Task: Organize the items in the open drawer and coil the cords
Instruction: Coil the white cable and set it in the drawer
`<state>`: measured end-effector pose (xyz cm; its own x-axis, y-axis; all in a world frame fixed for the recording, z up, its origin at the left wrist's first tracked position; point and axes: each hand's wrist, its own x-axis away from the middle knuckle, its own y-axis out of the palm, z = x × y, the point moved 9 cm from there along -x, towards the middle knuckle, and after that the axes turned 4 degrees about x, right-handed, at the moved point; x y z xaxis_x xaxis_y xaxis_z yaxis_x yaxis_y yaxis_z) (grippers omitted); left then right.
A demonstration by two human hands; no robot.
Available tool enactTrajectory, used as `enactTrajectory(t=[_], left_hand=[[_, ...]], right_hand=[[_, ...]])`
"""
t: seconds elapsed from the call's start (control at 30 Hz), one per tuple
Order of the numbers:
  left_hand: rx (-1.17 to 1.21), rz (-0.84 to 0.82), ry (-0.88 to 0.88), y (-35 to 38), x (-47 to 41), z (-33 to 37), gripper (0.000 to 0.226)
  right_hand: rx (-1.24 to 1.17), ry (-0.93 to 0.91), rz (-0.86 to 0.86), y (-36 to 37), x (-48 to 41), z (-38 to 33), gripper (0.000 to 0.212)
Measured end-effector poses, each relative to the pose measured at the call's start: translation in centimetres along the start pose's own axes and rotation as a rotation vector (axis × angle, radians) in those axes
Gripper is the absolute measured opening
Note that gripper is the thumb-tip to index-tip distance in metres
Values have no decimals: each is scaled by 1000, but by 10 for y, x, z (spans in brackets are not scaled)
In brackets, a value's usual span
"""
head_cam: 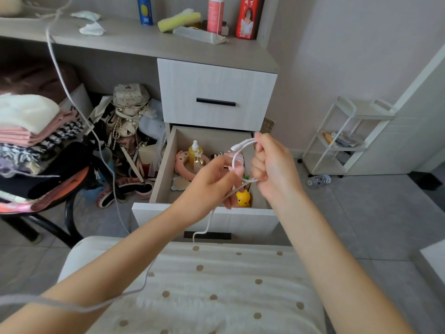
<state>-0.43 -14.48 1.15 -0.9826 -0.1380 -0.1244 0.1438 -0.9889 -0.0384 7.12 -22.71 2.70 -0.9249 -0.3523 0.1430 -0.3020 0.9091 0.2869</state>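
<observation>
Looping above the open drawer [164, 174], a white cord [243, 143] runs between both hands: the right hand [272, 165] curls round the loop, the left hand [212, 179] pinches the trailing length. Inside sit a yellow bottle [194, 153], a pink headband [181, 163] and a yellow toy [243, 198]. Grey floor [361, 213] spreads rightward.

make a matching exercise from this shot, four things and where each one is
Things:
1. white cord
2. yellow toy
3. blue can
4. folded clothes

Places:
A. standing on the desk top
B. stacked on the chair
C. held between the left hand and the right hand
D. inside the open drawer

Pairs: 1-C, 2-D, 3-A, 4-B
</observation>
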Motion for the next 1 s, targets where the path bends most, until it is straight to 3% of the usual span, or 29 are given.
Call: enactTrajectory(t=[0.1, 0.17, 0.27, 0.4, 0.57, 0.73, 0.9, 1.0], left_hand=[[-424, -281, -72, 7, 11, -23, 15], [-617, -368, -133, -1, 17, -41, 22], [-626, -281, -103, -20, 15, -33, 19], [-650, -99, 176, -30, 5, 23, 7], [-918, -139, 444, -15, -1, 64, 7], [-794, -220, 352, -18, -14, 60, 31], [-610, -221, 346, -18, -12, 56, 14], [-502, -54, 375, -29, -9, 57, 33]], right_hand=[[18, -86, 46, -17, -4, -19, 36], [126, -159, 57, -28, -6, -34, 34], [437, -202, 9, -33, -11, -40, 33], [882, -216, -170, -19, -11, -33, 29], [1264, -281, -413, 15, 2, -30, 27], [1055, -70, -572, 24, 10, -13, 27], [924, 43, -696, 29, 18, -2, 32], [780, 92, -708, 26, 22, 4, 34]])
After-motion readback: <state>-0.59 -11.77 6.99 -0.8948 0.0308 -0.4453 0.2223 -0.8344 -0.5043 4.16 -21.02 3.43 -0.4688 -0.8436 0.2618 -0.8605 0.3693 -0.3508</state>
